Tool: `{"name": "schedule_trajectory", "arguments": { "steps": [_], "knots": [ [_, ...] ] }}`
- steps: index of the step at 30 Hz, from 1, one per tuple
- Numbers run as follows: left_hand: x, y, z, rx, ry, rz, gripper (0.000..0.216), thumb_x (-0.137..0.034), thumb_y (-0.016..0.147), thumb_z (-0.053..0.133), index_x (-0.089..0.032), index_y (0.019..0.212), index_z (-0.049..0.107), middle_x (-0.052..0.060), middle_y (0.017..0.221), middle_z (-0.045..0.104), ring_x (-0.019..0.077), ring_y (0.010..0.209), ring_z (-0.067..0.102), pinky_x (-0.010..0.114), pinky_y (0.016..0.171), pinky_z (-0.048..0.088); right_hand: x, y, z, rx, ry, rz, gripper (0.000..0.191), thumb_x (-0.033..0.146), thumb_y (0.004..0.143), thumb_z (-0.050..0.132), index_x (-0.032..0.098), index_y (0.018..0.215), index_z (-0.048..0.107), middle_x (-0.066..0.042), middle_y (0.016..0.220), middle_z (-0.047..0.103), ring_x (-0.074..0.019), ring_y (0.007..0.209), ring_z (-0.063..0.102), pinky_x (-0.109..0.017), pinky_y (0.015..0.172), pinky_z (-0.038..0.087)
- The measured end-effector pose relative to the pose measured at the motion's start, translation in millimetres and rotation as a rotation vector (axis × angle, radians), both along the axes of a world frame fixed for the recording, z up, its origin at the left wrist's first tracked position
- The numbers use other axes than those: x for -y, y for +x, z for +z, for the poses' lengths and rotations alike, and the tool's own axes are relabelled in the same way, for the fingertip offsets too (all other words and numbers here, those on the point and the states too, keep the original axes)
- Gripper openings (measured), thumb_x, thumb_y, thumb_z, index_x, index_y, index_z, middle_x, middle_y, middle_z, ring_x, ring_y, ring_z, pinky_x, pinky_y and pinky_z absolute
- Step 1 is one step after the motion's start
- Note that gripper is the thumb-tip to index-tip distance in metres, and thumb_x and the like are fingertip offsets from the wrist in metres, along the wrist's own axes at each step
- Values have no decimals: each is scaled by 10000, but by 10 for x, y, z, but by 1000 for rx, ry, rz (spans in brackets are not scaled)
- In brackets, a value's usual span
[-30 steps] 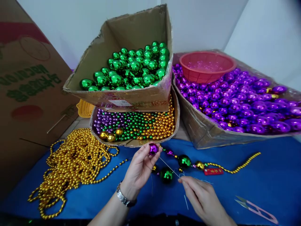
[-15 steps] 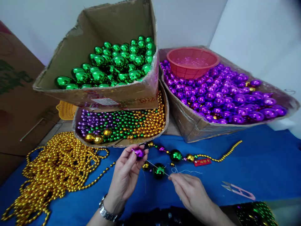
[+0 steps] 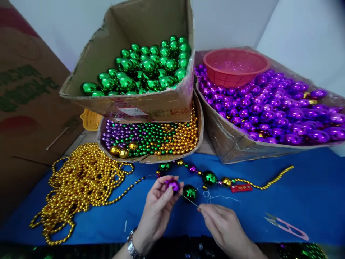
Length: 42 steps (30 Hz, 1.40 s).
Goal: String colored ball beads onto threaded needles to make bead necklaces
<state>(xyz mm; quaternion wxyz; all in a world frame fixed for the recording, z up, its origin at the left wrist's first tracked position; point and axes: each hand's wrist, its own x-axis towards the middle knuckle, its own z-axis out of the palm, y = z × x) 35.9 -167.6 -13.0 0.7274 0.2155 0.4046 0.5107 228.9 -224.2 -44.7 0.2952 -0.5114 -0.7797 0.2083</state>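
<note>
My left hand pinches a shiny purple bead between thumb and fingers, above the blue cloth. From the bead a thin, taut pale thread runs down to my right hand, whose thumb and forefinger are closed on its end. Just behind the thread rests a large green bead. Beyond it lies a strung row with another green bead, a gold bead, a red tag and a gold bead chain. A loose curl of thread lies nearby.
Thread snips lie at right, a heap of gold bead chain at left. Behind stand cardboard boxes of green balls, mixed small beads and purple balls. A red basket sits on the purple balls.
The view has swung left, so the scene sits farther right. My left hand with the purple bead has come slightly nearer and closer to my right hand. Both grips are unchanged.
</note>
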Motion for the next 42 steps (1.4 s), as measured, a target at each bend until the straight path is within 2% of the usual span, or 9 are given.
{"name": "schedule_trajectory", "arguments": {
  "steps": [9, 14, 18, 21, 24, 31, 34, 38, 42],
  "knots": [
    [63, 71, -33, -111, 134, -51, 298, -150, 735, 708, -187, 1006, 589, 98, 1118, 612, 244, 980, 634, 355, 871, 494, -28, -4, -41, 21, 103, -12, 260, 160, 922, 370, 191, 931, 628, -30, 689, 662, -147, 670, 662, -221, 660, 527],
    [-123, -58, 134, -307, 366, -141, 327, -242, 805, 633, -203, 1124, 571, 134, 1239, 564, 283, 1108, 560, 368, 883, 487, -48, 76, -34, -7, 107, 7, 243, 118, 913, 368, 181, 1006, 583, -43, 743, 661, -157, 674, 659, -245, 661, 536],
    [-670, -281, 340, -873, 647, -126, 240, -279, 832, 583, -183, 1050, 611, 100, 1053, 664, 224, 947, 630, 297, 809, 504, -65, 138, -26, -16, 104, -12, 220, 115, 910, 376, 189, 898, 583, -28, 659, 615, -165, 655, 656, -242, 645, 536],
    [-1178, -413, 390, -1529, 825, -322, 250, -295, 873, 490, -190, 1070, 602, 75, 1013, 682, 197, 851, 645, 274, 747, 491, -69, 144, -27, -31, 131, -24, 227, 102, 903, 375, 193, 884, 582, -21, 628, 593, -172, 659, 658, -248, 650, 538],
    [-1562, -454, 351, -1760, 832, -429, 225, -242, 859, 479, -177, 1020, 623, 88, 948, 694, 219, 843, 643, 303, 762, 469, -68, 144, -42, -19, 154, -22, 233, 93, 895, 382, 187, 984, 576, -21, 649, 603, -170, 647, 659, -249, 641, 542],
    [-1861, -376, 202, -1945, 800, -556, 181, -162, 831, 506, -127, 963, 625, 152, 933, 651, 282, 928, 613, 377, 783, 464, -76, 143, -54, -1, 176, -41, 220, 115, 899, 373, 190, 866, 577, -19, 605, 599, -162, 584, 651, -229, 608, 541],
    [-1933, -381, 114, -1953, 752, -610, 195, -238, 863, 536, -114, 995, 608, 115, 974, 632, 238, 926, 602, 404, 803, 478, -84, 128, -51, 0, 178, -42, 217, 121, 904, 370, 190, 857, 571, -20, 610, 598, -157, 563, 641, -231, 611, 539],
    [-2010, -388, 34, -1857, 713, -619, 262, -307, 879, 537, -131, 1068, 576, 78, 1075, 599, 197, 938, 590, 413, 815, 493, -100, 100, -42, -6, 150, -46, 219, 127, 908, 368, 193, 837, 564, -24, 621, 592, -156, 577, 635, -230, 608, 530],
    [-1942, -336, 143, -1626, 740, -550, 151, -206, 810, 593, -107, 917, 634, 131, 949, 637, 247, 931, 603, 393, 825, 473, -113, 106, -29, -26, 156, -66, 225, 132, 912, 371, 195, 805, 559, -20, 609, 576, -155, 593, 630, -227, 616, 522]
  ]
}}
